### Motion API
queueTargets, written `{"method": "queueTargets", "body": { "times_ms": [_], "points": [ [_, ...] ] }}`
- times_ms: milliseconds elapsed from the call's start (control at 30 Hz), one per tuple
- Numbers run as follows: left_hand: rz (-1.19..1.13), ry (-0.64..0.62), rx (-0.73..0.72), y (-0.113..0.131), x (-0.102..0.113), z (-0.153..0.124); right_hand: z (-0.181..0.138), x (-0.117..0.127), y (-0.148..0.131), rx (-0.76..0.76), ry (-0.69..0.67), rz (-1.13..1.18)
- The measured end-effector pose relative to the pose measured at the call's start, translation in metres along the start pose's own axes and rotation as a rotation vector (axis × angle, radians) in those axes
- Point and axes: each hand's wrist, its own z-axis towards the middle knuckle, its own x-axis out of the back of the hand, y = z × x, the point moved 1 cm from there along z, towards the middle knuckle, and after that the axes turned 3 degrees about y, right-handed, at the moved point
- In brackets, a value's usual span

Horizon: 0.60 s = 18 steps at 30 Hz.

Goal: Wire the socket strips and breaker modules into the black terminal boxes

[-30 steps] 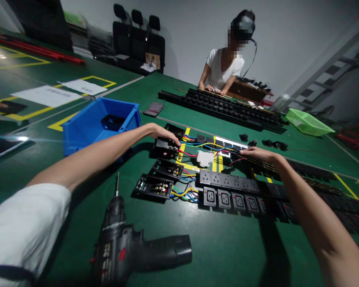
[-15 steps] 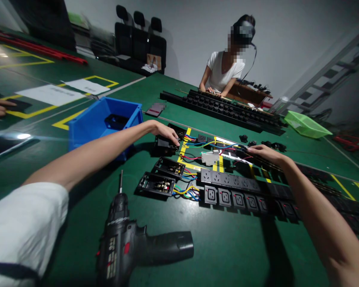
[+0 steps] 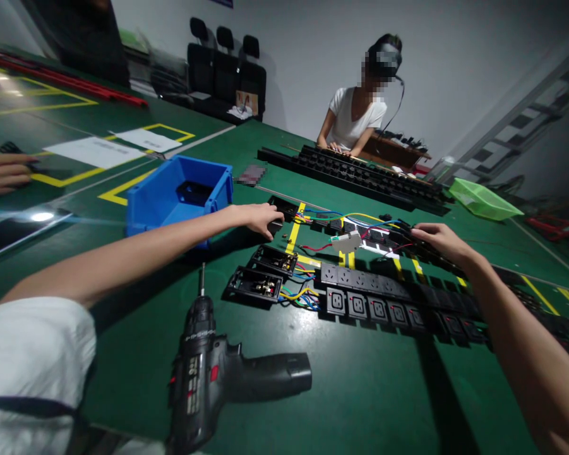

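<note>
My left hand [image 3: 261,220] is closed around a small black plastic housing [image 3: 276,225], mostly hidden under the fingers. Another black housing [image 3: 284,206] lies just behind it. My right hand [image 3: 439,240] pinches the near end of a black socket strip [image 3: 402,226], where blue and yellow-green wires arrive. Between my hands, a white switch-like module [image 3: 347,242] hangs on a red wire. Closer to me, two open black housings [image 3: 254,285] with brass terminals are wired to a row of black sockets [image 3: 357,303] and a second strip [image 3: 355,275].
A black cordless drill [image 3: 199,366] lies in front, its bit pointing away. The blue bin [image 3: 146,205] holds a black part. Black strips [image 3: 341,170] lie before a co-worker [image 3: 355,117]; a green basket [image 3: 483,199] stands right. Another person's hand [image 3: 4,174] shows at left.
My right hand has moved a little to the right with the strip end. The white module has shifted right and tilted. The housing under my left hand has shifted slightly, and the view has moved.
</note>
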Motion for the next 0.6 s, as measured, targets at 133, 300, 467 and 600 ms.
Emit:
{"method": "queueTargets", "body": {
  "times_ms": [133, 300, 467, 600],
  "points": [
    [0.062, 0.053, -0.021, 0.001, -0.008, -0.008, -0.013, 0.003, -0.005, 0.022, 0.138, -0.028],
    [0.089, 0.107, -0.013, -0.001, -0.022, -0.012, -0.020, -0.001, -0.007, 0.076, 0.326, -0.045],
    [0.040, 0.156, 0.003, 0.006, -0.018, -0.016, -0.023, -0.009, -0.015, 0.169, 0.463, -0.059],
    [-0.032, 0.259, 0.003, 0.029, 0.015, -0.025, -0.026, -0.012, -0.023, 0.230, 0.573, -0.078]
  ]
}}
